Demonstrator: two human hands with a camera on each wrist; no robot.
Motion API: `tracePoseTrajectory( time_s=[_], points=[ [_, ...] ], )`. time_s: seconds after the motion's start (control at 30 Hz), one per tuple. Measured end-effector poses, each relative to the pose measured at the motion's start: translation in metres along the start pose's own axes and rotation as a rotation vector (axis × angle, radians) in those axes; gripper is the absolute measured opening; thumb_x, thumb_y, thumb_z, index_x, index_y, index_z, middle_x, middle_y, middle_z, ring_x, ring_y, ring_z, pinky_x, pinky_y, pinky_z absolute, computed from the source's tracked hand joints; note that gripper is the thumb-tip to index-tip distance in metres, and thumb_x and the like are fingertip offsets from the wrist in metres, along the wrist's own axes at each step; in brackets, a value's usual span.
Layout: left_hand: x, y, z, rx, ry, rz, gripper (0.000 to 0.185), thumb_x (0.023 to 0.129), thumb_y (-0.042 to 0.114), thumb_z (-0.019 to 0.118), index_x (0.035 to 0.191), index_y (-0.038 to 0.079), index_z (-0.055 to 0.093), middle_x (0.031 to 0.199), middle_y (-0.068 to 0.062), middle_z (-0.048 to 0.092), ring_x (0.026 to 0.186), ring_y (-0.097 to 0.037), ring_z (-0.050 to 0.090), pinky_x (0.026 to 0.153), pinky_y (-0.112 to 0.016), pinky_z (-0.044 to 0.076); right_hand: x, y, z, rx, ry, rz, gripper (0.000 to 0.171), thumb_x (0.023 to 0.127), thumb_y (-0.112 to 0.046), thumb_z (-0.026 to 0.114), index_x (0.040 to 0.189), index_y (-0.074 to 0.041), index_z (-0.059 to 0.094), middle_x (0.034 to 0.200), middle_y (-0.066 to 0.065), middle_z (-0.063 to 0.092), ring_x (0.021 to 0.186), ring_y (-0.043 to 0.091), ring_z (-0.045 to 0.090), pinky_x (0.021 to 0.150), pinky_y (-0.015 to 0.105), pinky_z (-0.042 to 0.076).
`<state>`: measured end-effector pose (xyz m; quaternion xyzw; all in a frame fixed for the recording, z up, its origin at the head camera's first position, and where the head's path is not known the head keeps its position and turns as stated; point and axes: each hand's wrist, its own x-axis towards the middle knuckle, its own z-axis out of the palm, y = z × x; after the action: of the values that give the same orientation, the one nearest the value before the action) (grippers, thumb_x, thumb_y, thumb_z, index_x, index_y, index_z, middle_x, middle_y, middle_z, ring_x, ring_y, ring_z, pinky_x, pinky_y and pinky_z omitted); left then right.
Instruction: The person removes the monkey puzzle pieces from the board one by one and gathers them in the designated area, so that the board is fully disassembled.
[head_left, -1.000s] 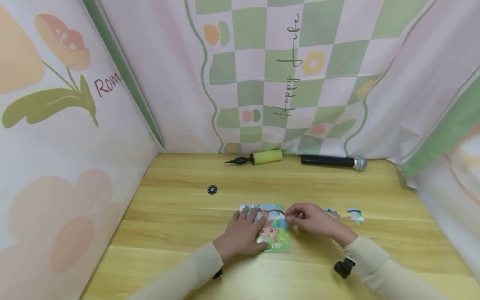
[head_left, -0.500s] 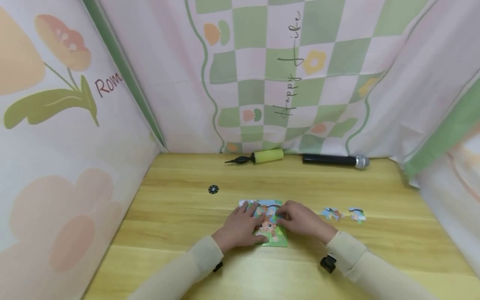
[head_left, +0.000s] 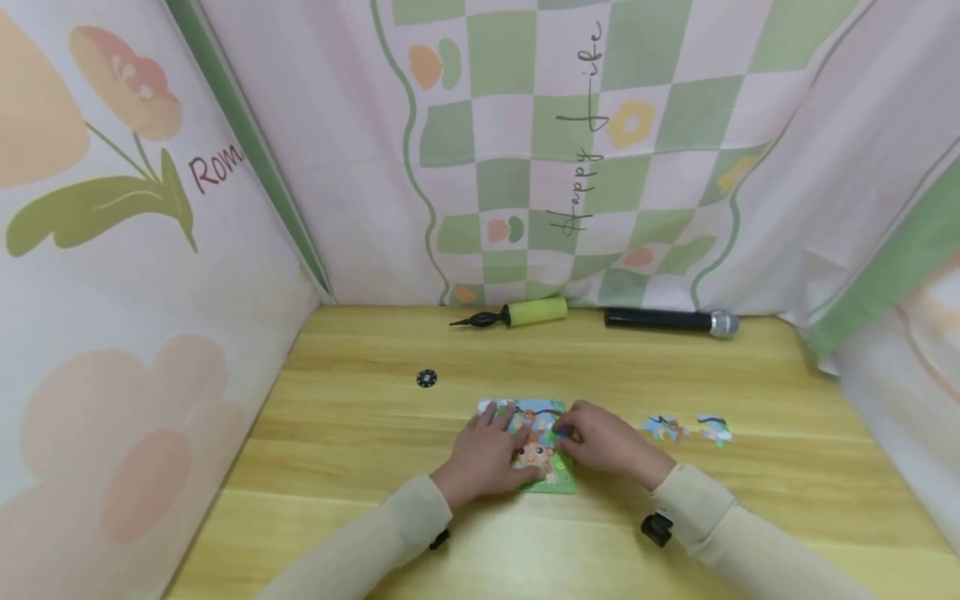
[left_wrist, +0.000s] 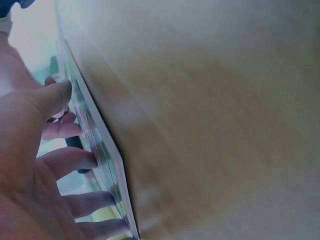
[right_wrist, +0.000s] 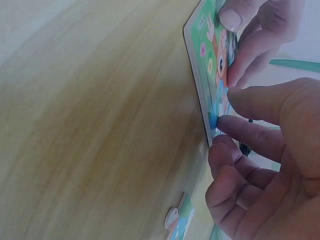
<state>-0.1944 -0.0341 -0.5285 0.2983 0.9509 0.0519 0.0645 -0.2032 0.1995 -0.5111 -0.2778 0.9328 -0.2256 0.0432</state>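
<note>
While my left hand (head_left: pixel 486 457) lies flat with spread fingers on the puzzle (head_left: pixel 542 468) to pin it to the table (head_left: pixel 360 433), my right hand (head_left: pixel 600 442) presses a piece in with straightened fingertips; two loose pieces (head_left: pixel 684 429) wait nearby.

We see both hands down on the puzzle board (head_left: pixel 553 479), a green card with a cartoon monkey, lying flat on the wooden table (head_left: pixel 352 417). The left hand (head_left: pixel 487 457) rests spread over its left part, the right hand (head_left: pixel 603 442) presses fingertips at its right edge. Two loose puzzle pieces (head_left: pixel 686 428) lie just to the right. Behind, a small black disc (head_left: pixel 426 378), a yellow-green pump (head_left: pixel 517 314) and a black microphone (head_left: pixel 667 321) sit along the curtain (head_left: pixel 570 150).
</note>
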Motion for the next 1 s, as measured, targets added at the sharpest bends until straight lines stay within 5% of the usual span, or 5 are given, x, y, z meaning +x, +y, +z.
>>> tracePoseTrajectory(
  time_s=[0.23, 1.0],
  points=[
    [0.0021, 0.0058, 0.0001, 0.035, -0.008, -0.044, 0.082, 0.09, 0.08, 0.047, 0.153, 0.027, 0.048, 0.164, -0.01, 0.028, 0.149, -0.04, 0.024, 0.115, -0.055, 0.029, 0.0018, 0.0007, 0.0011, 0.024, -0.002, 0.011, 0.019, 0.094, -0.016, 0.074, 0.106, -0.002, 0.075, 0.09, 0.0, 0.061, 0.077, 0.009, 0.056, 0.068, 0.03, 0.052],
    [0.003, 0.0015, 0.0029, 0.018, 0.03, -0.043, 0.079, 0.086, 0.082, 0.05, 0.147, 0.032, 0.055, 0.163, -0.007, 0.032, 0.148, -0.038, 0.025, 0.112, -0.055, 0.034, 0.0066, 0.0004, -0.0023, 0.15, -0.032, 0.071, 0.016, 0.093, -0.015, 0.074, 0.101, -0.002, 0.069, 0.084, -0.002, 0.058, 0.074, 0.011, 0.053, 0.067, 0.031, 0.049]
  ],
)
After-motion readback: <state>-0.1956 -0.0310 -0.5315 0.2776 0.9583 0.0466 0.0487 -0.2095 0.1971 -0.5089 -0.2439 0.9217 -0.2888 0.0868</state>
